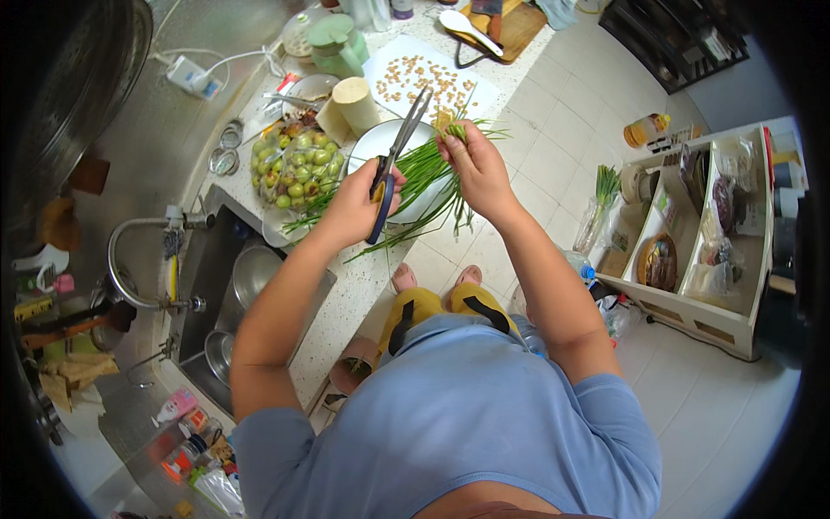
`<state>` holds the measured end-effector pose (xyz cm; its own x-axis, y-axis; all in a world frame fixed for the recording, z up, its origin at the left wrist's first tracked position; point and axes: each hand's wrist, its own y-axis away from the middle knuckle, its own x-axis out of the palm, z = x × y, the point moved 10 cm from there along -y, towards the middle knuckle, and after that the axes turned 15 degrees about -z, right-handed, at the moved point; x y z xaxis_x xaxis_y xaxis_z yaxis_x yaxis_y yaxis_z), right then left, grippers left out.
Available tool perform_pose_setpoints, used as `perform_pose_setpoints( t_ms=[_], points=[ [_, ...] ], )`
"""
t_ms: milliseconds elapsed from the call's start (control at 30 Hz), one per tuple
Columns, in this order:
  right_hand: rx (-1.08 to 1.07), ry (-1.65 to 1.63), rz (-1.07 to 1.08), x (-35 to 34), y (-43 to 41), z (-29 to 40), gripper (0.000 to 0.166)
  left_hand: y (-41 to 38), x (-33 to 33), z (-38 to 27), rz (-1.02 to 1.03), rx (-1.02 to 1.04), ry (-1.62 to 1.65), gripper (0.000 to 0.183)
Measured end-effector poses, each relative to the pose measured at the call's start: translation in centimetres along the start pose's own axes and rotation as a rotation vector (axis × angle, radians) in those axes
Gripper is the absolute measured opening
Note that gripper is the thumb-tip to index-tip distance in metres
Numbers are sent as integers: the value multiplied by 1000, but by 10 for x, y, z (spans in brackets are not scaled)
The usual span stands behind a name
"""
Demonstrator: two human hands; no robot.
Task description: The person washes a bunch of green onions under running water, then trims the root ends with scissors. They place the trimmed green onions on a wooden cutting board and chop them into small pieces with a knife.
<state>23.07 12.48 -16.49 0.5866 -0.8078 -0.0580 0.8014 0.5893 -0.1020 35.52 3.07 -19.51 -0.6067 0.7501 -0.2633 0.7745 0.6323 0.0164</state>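
Observation:
My left hand (360, 204) grips kitchen scissors (405, 133) by dark blue and yellow handles, the blades pointing up and away from me. In my right hand (478, 165) is one end of a bunch of long green chives (421, 165), with a yellowish tie or dry part showing just above my fingers. The chives trail down and left across a white plate (376, 143) on the counter. The blade tips are close beside the held end of the bunch; whether they touch it I cannot tell.
A plastic bag of green fruit (298, 165) lies left of the plate. Behind are a paper roll (355, 104), a green pitcher (334, 45) and seeds spread on white paper (389, 58). The sink (220, 259) with metal bowls is at left; a shelf unit (687, 311) stands right.

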Motion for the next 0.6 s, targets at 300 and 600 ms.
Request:
perform_pose_setpoints(
  t_ms=[300,600],
  points=[
    [-149,193,178,34,19,26,9,41,-29,-13,183,-57,-388,28],
    [-165,216,190,48,27,38,13,50,-38,-12,126,-25,-369,23]
  ],
)
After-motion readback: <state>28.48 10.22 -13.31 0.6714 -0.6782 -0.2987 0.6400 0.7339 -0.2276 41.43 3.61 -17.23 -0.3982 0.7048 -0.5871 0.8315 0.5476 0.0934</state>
